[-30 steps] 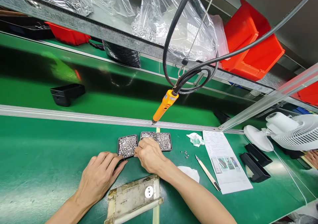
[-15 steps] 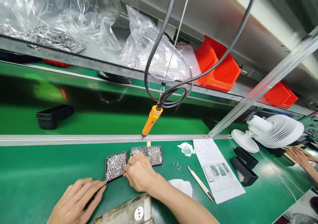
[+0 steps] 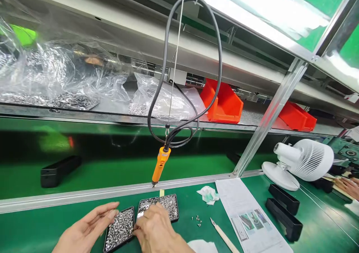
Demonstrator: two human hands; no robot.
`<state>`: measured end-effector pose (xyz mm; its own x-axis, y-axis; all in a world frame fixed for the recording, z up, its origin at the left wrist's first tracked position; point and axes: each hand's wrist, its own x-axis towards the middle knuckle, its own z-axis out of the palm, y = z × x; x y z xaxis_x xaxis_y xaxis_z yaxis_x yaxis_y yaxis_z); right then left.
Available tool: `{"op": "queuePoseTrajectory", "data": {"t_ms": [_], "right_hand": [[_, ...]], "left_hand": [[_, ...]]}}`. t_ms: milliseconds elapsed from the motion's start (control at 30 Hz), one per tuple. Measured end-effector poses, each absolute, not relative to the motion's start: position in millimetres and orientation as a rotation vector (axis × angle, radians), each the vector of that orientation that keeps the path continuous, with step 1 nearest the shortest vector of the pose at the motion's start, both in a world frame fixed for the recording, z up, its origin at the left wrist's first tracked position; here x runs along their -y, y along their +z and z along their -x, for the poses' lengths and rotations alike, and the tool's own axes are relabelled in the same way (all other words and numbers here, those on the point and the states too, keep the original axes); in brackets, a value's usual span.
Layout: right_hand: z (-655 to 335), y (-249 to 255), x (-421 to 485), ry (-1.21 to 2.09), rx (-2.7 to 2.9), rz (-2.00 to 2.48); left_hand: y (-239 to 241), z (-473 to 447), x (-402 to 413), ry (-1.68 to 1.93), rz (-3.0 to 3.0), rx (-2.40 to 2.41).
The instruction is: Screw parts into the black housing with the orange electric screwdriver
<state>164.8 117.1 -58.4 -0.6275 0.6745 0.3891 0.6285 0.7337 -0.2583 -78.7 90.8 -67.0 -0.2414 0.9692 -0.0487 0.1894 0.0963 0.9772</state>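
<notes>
My left hand (image 3: 85,228) is at the upper left edge of a black tray full of small shiny metal screws (image 3: 121,227). Its thumb and fingertips come together; anything between them is too small to make out. My right hand (image 3: 157,226) reaches over a middle tray of small metal parts (image 3: 146,204), fingers bent down and closed, their tips partly hidden. The fingers also lie close to the right edge of the screw tray. Beside the middle tray sits a third tray of small metal parts (image 3: 170,205).
A yellow electric screwdriver (image 3: 161,165) hangs above the trays on a cord. To the right lie loose screws (image 3: 198,221), a craft knife (image 3: 224,236), crumpled tissue (image 3: 208,195), a printed sheet (image 3: 249,212), black parts (image 3: 284,217) and a white fan (image 3: 311,159). A co-worker's hand (image 3: 347,187) is far right.
The view has tilted up, so the benchtop sits lower. My left hand has lifted from the screw tray's lower corner towards its upper edge, thumb and fingers closing. My right hand stays over the middle tray.
</notes>
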Motion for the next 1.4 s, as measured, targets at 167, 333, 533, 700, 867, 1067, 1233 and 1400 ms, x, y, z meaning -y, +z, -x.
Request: {"op": "queuePoseTrajectory", "data": {"t_ms": [167, 333, 533, 700, 867, 1067, 1233, 1400], "right_hand": [[-191.0, -50.0, -121.8, 0.251, 2.244, 1.159], [-210.5, -39.3, -141.0, 0.365, 1.991, 1.282], [-201.0, -9.9, -188.2, 0.562, 1.845, 1.175], [-178.5, 10.4, -205.6, 0.674, 1.764, 1.096], [-173.0, 13.4, -204.0, 0.719, 1.722, 1.08], [-173.5, 15.4, -196.9, 0.76, 1.715, 1.071], [-173.6, 16.4, -194.4, 0.763, 1.712, 1.082], [-174.0, 16.6, -193.4, 0.757, 1.705, 1.097]], "left_hand": [[-64.5, 53.6, -143.1, 1.207, -1.314, -1.535], [-97.0, 29.8, -178.8, 1.156, -1.468, -1.557], [-108.8, 26.1, -193.3, 1.153, -1.586, -1.632], [-110.6, 22.4, -197.8, 1.197, -1.668, -1.646], [-112.7, 18.3, -198.1, 1.21, -1.717, -1.653], [-111.0, 12.6, -194.5, 1.244, -1.754, -1.641], [-106.0, 11.4, -189.2, 1.26, -1.807, -1.618], [-96.8, 9.5, -183.6, 1.259, -1.898, -1.578]]}}
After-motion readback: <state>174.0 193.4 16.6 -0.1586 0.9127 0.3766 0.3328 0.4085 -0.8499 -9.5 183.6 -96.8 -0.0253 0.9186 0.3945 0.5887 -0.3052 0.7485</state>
